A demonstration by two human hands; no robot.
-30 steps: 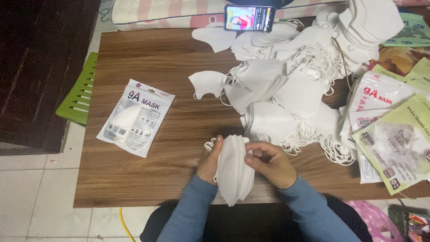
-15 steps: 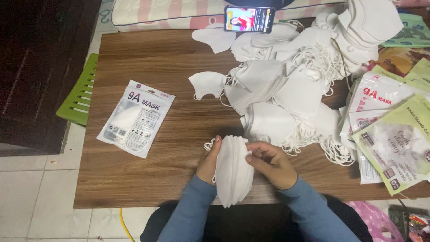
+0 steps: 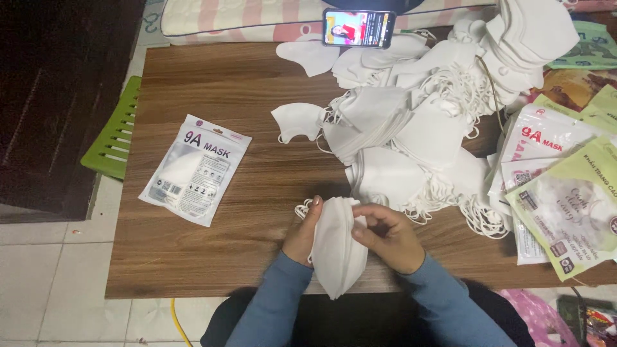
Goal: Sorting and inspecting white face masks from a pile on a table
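Both hands hold a small stack of folded white face masks (image 3: 336,247) on edge at the near side of a wooden table (image 3: 225,83). My left hand (image 3: 302,236) grips the stack's left side, thumb up near the ear loops. On the stack's right side, my right hand (image 3: 385,236) has its fingers curled over the upper edge. Both arms wear blue sleeves. A big loose heap of white masks (image 3: 411,122) with tangled ear loops lies just beyond the hands.
A sealed white mask packet (image 3: 196,168) lies on the table's left. Empty printed pouches, white and pale green (image 3: 565,193), are piled at the right. A phone (image 3: 358,28) with a lit screen leans at the far edge. A green plastic stool (image 3: 116,132) stands left.
The hands and the stack stay in place; only the right fingers shift slightly on the stack's top edge.
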